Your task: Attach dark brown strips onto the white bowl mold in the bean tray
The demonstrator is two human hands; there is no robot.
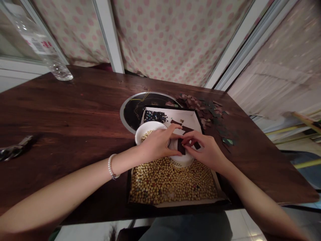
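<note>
Your left hand [159, 143] grips a dark piece [181, 147] | your right hand [208, 150] pinches its edge | beads [173, 184] lie loose; amount done unclear

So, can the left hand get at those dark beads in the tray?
Likely yes: the dark beads lie uncovered in the tray, though the left hand would have to pass over or around the white bowl.

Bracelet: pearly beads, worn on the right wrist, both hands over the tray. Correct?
Wrong wrist. The head view shows the bracelet on the left wrist. The rest holds: pearly beads, with the left hand and right hand both over the tray.
</note>
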